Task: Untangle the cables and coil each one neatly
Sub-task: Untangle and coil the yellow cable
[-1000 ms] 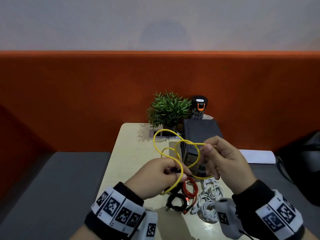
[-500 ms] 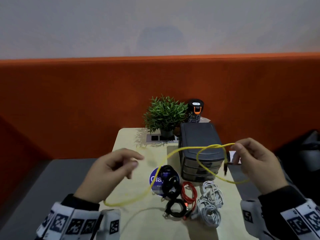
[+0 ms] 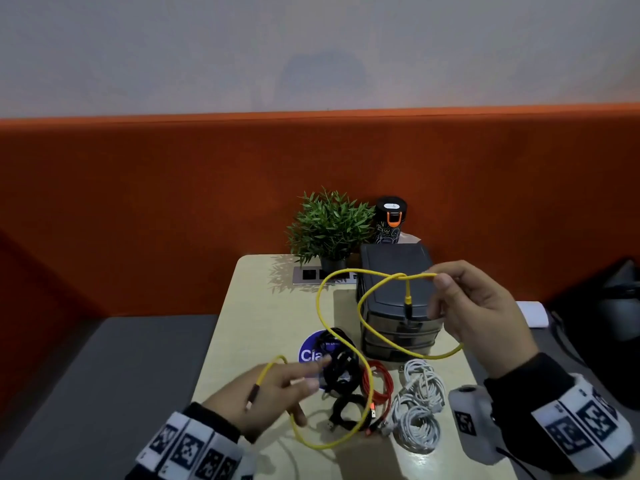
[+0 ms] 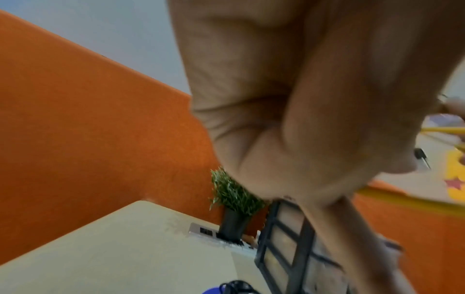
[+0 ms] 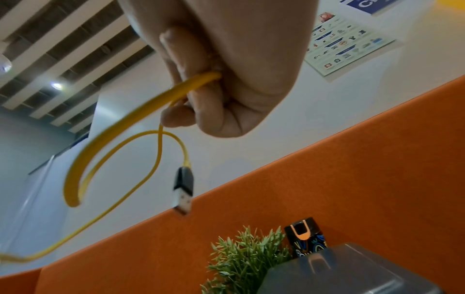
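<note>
**Yellow cable held up in loops above the counter**

A dark drawer unit (image 3: 398, 299) is standing at the back right of the counter (image 3: 263, 306), its translucent drawer fronts stacked one above another; what is lying inside them cannot be made out. A potted plant (image 3: 329, 226) is sitting in a small dark pot just left of the unit, and a black bottle (image 3: 390, 220) with an orange clip on its lid is standing behind the unit, against the orange partition (image 3: 173, 202).

The right hand (image 3: 478, 310) is raised in front of the drawer unit, pinching the yellow cable (image 3: 320, 306) between thumb and curled fingers; in the right wrist view the cable is passing through that closed grip (image 5: 201, 79). One loop is hanging from this hand, and the USB plug (image 5: 183, 191) is dangling below the pinch point. From there the cable is sweeping left in a wide arc, then dropping down towards the near edge of the counter and curling under the left hand.

The left hand (image 3: 273, 393) is hovering low over the near part of the counter with fingers loosely extended, and the cable's other end, with its small connector (image 3: 252, 396), is lying across the back of it. Whether the fingers are actually gripping the cable cannot be told, as the hand is blurred.

On the counter beneath the loops, a black cable (image 3: 341, 372) is lying on a round blue sticker (image 3: 308, 351), a red cable (image 3: 379, 382) is lying just right of it, and coiled white cables (image 3: 419, 407) are lying further right.
</note>
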Demonstrator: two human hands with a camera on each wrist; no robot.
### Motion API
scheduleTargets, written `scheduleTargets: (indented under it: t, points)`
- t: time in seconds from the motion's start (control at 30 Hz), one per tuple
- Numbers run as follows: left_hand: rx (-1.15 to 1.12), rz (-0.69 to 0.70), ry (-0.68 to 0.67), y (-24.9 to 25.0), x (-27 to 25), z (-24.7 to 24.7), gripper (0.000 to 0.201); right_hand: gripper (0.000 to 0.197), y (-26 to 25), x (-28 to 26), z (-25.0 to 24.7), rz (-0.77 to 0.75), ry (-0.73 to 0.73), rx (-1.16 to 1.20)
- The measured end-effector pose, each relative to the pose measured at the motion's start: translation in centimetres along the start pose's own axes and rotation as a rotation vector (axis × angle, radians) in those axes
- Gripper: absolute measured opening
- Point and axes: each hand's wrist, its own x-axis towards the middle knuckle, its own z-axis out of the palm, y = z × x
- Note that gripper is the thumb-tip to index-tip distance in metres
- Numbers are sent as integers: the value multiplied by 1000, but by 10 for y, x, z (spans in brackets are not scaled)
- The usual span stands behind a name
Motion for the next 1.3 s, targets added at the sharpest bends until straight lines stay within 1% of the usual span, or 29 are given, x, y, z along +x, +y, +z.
scheduleTargets:
  t: [0.03,0.13,0.17,0.2,0.23,0.3,0.33,0.4,0.43,0.47,0.53,0.57,0.6,0.67,0.7,0.73,0.8,0.87,0.93,1.03,1.1,1.13,1.17,1.23,1.27,1.3]
  points:
    - [12,-34,-39,0,1,5,35,42,-1,0,2,-4,-11,0]
    - [43,-178,-104,-8,3,2,32,17,-6,3,6,-12,-28,-39]
    - [43,-227,-111,-10,1,-3,34,15,-6,3,5,-18,-22,-61]
    - [41,-266,-103,-12,0,-8,36,16,-5,4,5,-22,-11,-77]
    - [85,-296,-81,-13,0,-12,38,17,-6,4,4,-23,0,-87]
    - [295,-331,26,-11,-4,-21,38,16,-9,3,5,-12,-1,-100]
    - [382,-321,117,-9,-6,-25,36,15,-10,2,6,-2,-13,-97]
    - [416,-252,311,1,-10,-30,27,13,-10,0,9,19,-47,-98]
    - [381,-175,410,9,-12,-32,23,14,-10,-1,11,31,-64,-114]
    - [309,-68,492,16,-12,-31,22,14,-9,-2,13,42,-78,-132]
    - [127,152,590,34,-11,-26,20,13,-10,-2,20,55,-108,-148]
    - [50,232,619,44,-11,-22,18,13,-11,-3,24,60,-128,-149]
    - [-15,286,649,52,-10,-18,19,13,-12,-4,27,63,-149,-154]
    - [-104,340,719,61,-6,-12,31,12,-14,-5,35,61,-184,-174]
    - [-127,334,734,63,-3,-10,32,13,-14,-7,39,62,-193,-176]
    - [-142,315,735,66,-1,-8,27,13,-14,-8,42,65,-198,-169]
    - [-158,253,709,65,6,-6,13,14,-12,-9,45,71,-198,-162]
    - [-168,198,635,61,9,-6,14,14,-7,-8,46,93,-168,-218]
    - [-202,179,611,56,8,-9,19,18,4,-6,42,150,-80,-319]
    - [-422,270,697,54,4,-15,15,21,16,-2,37,305,71,-319]
    - [-572,349,777,54,1,-18,15,19,18,0,34,367,125,-276]
    - [-606,377,798,54,0,-19,17,18,17,0,33,377,136,-267]
    - [-614,393,798,53,-1,-20,19,17,17,-1,32,376,138,-262]
    - [-604,388,754,53,-1,-20,24,16,19,-1,32,366,131,-270]
    - [-594,377,731,53,-1,-20,25,18,19,-1,32,360,121,-296]
    - [-568,364,723,53,0,-19,24,24,20,-1,32,355,102,-347]
